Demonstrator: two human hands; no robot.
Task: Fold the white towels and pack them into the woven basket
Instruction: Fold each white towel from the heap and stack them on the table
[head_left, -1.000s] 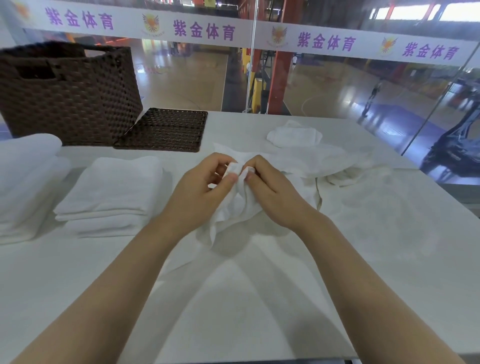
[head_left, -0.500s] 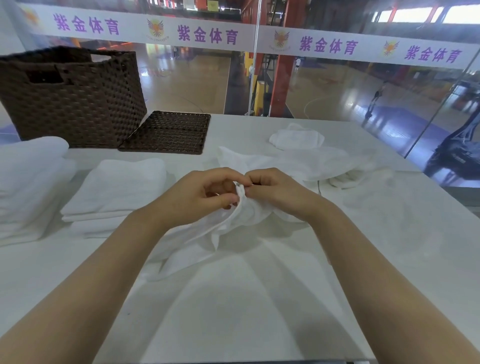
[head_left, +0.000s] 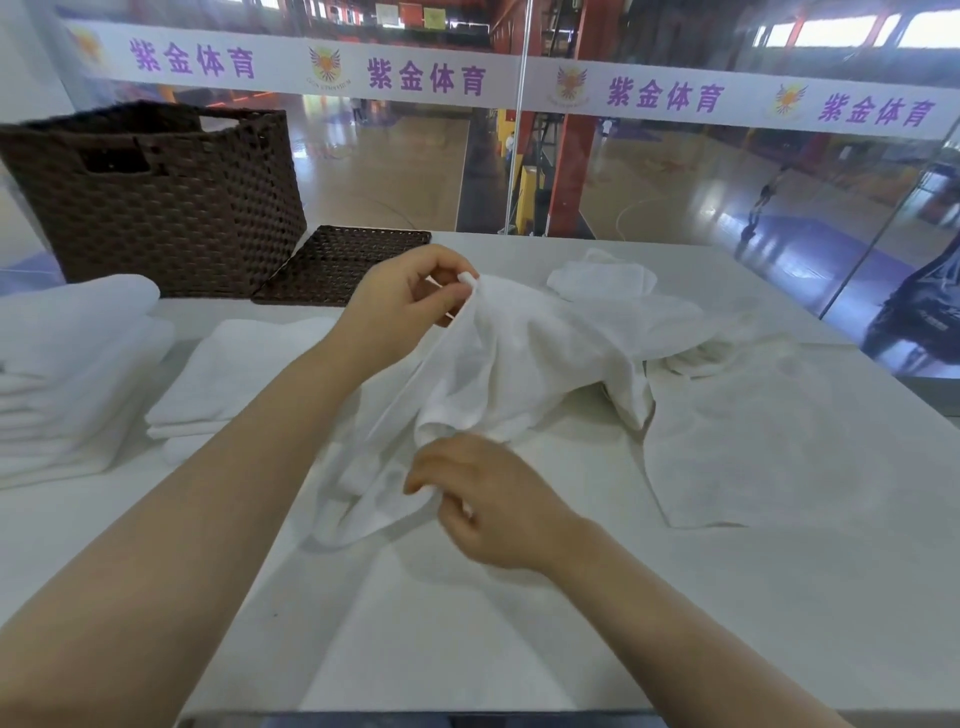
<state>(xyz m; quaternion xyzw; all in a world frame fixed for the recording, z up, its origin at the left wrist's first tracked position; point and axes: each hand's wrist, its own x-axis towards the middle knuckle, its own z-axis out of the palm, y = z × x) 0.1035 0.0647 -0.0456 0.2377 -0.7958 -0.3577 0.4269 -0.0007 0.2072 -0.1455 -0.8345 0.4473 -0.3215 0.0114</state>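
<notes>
A crumpled white towel lies loose in the middle of the white table. My left hand pinches its upper corner and lifts it above the table. My right hand pinches a lower edge of the same towel, nearer to me. The dark brown woven basket stands at the back left, with its flat woven lid lying beside it on the right. Folded white towels sit in a stack left of my left arm.
A taller stack of folded towels lies at the far left edge. A small folded white cloth rests at the back centre. Another flat towel is spread on the right. A glass wall stands behind the table.
My hands were pinching the towel close together; now they have drawn apart, the left rising and moving away, the right sliding down toward me along the edge.
</notes>
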